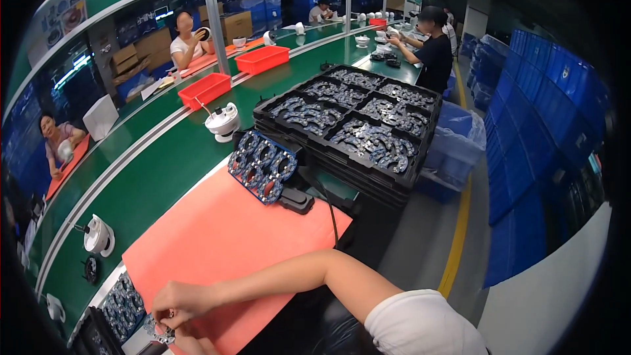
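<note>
At the lower left edge of a salmon-pink mat [217, 230], my two hands meet over a small circuit board [158, 332]. My right hand [181, 300] reaches in from the right with bent fingers pressed on the board from above. Only part of my left hand [194, 343] shows, low in the picture; its fingers are closed at the board's near side. Just left of them leans a panel of blue circuit boards [121, 307], beside a black tray [98, 335]. Another blue circuit-board panel [263, 165] stands at the mat's far edge, next to a black block-shaped device [296, 200].
Stacked black trays [401, 181] with curved circuit boards rise beyond the mat. White round-based devices [222, 122] and red bins [205, 90] stand along the green conveyor [171, 171]. Co-workers sit across it and farther along. Blue crates [532, 125] line the right aisle.
</note>
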The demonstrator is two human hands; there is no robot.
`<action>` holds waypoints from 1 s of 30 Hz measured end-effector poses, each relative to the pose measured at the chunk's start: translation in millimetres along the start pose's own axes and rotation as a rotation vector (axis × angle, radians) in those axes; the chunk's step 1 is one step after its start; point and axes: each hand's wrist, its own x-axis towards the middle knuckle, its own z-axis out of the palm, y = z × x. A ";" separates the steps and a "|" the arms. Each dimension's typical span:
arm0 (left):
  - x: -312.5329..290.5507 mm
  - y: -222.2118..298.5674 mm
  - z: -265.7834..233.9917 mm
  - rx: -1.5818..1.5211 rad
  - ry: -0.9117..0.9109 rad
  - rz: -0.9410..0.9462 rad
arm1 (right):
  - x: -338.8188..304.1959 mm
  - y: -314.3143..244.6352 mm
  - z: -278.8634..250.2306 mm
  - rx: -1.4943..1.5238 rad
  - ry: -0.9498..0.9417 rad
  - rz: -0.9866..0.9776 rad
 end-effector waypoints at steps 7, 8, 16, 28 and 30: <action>22.4 -5.6 0.8 -0.409 0.096 -0.116 | 12.4 4.5 -66.9 -0.453 0.213 -0.026; 21.9 0.1 3.8 -0.261 0.065 -0.115 | 7.7 13.8 -80.6 -0.583 0.137 0.093; 9.0 19.9 15.6 0.541 -0.174 0.441 | -21.0 47.0 -105.5 -0.624 -0.077 0.319; 50.4 -34.2 -13.4 -0.679 0.065 -0.212 | 0.3 14.2 -88.8 0.108 -0.086 0.751; 46.4 -31.3 -24.2 -0.623 0.084 -0.176 | -0.3 17.5 -86.1 0.115 -0.120 0.765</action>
